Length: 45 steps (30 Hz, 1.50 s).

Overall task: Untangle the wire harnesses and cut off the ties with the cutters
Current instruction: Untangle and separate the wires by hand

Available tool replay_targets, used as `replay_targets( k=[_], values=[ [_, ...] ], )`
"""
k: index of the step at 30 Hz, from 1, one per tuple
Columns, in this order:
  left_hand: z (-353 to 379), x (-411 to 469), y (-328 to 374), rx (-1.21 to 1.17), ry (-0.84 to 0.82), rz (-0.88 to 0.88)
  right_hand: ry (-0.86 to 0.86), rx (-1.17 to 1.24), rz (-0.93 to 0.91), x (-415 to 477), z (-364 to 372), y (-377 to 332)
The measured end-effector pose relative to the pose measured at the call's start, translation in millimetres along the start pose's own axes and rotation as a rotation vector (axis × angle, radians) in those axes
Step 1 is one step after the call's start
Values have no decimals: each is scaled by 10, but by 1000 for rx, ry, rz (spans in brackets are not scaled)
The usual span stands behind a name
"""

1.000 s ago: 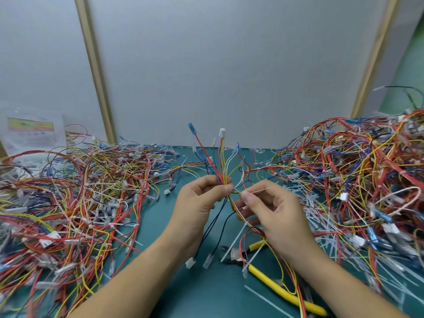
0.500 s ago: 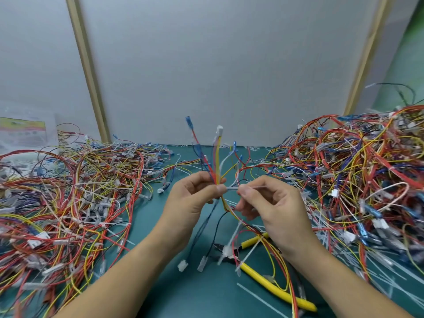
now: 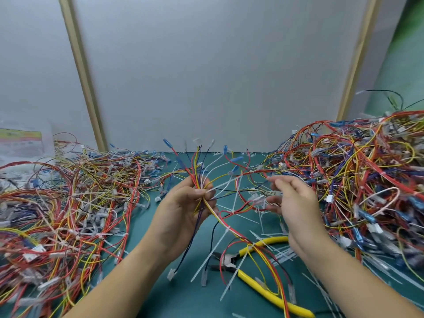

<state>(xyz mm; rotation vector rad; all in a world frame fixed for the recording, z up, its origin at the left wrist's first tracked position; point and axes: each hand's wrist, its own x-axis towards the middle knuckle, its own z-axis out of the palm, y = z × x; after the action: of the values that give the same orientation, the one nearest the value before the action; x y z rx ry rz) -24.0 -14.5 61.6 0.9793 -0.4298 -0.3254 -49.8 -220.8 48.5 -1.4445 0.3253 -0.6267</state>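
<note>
Left hand [image 3: 183, 212] is clamped tight, thumb and fingers curled round a wire harness [image 3: 199, 180], and the red, yellow, blue and white leads fan out above the fist with blue terminals and clear plugs at their tips. Below the fist the same harness trails down toward the wrist side, and there's a white tie [image 3: 227, 228] cinched round the red and yellow strands, its long tail pointing down at the desk [image 3: 183, 304]. Over to the right hand [image 3: 293, 205]: fingers apart, loosely curved, thumb and forefinger parted, blurred, sitting just beside a clear white connector [image 3: 259, 199] on that harness. Beneath the right wrist lie the cutters [image 3: 268, 292], yellow handles flat on the desk, dark head pointing toward the left forearm, harness wires draped across them. Loose cut ties [image 3: 283, 254] are scattered near the cutters' upper handle. Outward of the left hand, a big wire pile [image 3: 68, 203]; outward of the right hand, a taller wire heap [image 3: 358, 180]. Far beyond the left pile stands a printed sheet [image 3: 21, 143] with a green and yellow band, its writing too blurred to read.
</note>
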Motion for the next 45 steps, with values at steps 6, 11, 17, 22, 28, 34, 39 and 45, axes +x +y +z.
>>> replay_targets(
  k=[6, 11, 17, 22, 28, 34, 39, 45],
  values=[
    [8, 7, 27, -130, -52, -5, -510, -607, -383, 374, 136, -156],
    [-2, 51, -74, 200, 144, 22, -730, -759, -374, 493, 309, -68],
    [-32, 32, -15, 10, 33, 58, -476, -763, -441, 640, 256, -32],
    [-44, 31, 82, -81, 9, 111, -252, -716, -349, 871, 130, -143],
    [-66, 62, 74, 20, 227, 103, 1, -780, -528, 1220, 256, -265],
    [-74, 52, 72, 24, 200, 98, -463, -1338, -350, 1505, 387, -13],
    [-77, 52, 99, -8, 184, 88, -492, -1514, -599, 1455, 444, 92],
    [-104, 57, 117, -72, 139, 85, -336, -953, -697, 999, 491, -147]
  ],
)
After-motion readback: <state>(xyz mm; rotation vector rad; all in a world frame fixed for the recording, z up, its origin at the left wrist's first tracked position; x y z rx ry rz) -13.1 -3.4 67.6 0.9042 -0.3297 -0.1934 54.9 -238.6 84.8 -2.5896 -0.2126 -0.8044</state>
